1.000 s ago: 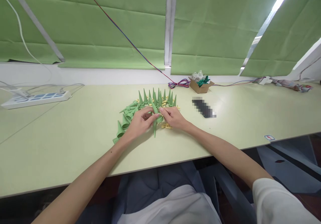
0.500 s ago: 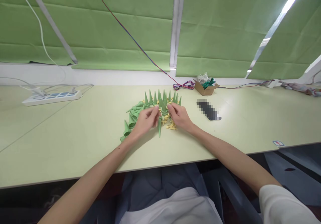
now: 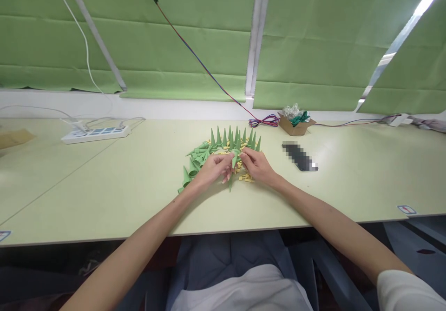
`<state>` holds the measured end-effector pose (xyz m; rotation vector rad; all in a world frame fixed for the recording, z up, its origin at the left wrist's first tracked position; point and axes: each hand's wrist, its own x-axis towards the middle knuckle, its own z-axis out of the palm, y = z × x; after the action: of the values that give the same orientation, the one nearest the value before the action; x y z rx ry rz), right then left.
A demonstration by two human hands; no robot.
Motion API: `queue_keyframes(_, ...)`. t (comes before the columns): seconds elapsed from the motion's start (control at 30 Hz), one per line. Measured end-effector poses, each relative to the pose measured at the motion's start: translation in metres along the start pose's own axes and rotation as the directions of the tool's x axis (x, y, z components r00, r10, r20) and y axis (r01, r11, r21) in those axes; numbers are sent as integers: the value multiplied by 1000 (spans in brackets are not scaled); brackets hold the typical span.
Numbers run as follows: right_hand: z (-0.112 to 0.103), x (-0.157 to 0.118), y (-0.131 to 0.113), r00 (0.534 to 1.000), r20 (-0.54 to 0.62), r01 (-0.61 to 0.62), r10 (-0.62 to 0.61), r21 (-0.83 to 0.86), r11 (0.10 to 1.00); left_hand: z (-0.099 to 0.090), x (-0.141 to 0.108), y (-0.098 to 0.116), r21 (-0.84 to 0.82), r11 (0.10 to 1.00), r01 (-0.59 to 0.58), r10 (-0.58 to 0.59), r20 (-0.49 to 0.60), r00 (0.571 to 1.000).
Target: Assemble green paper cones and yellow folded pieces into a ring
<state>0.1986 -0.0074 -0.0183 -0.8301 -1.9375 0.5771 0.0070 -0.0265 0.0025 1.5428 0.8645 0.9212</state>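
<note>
Between the two hands, just above the pale yellow tabletop (image 3: 121,195), a green, tapered plastic cone (image 3: 234,158) is held with its point toward the body; it can be judged light, stiff and smooth, best gripped near its wide base. It is pinched by the fingers of the left hand (image 3: 214,168), while those of the right hand (image 3: 258,166) are curled close beside it, whether clamped on anything cannot be told. Both forearms are stretched forward and angled inward over the tabletop.
</note>
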Motion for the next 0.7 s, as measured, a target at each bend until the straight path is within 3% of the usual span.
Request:
queue_keyframes(0.3,0,2,-6,996,-44,-71,75,73,995,6,-5,5,346,934,-93,115,-43,992)
queue_keyframes(0.7,5,0,-9,993,-78,-82,90,103,991,11,-1,3,323,939,-117,167,-132,977)
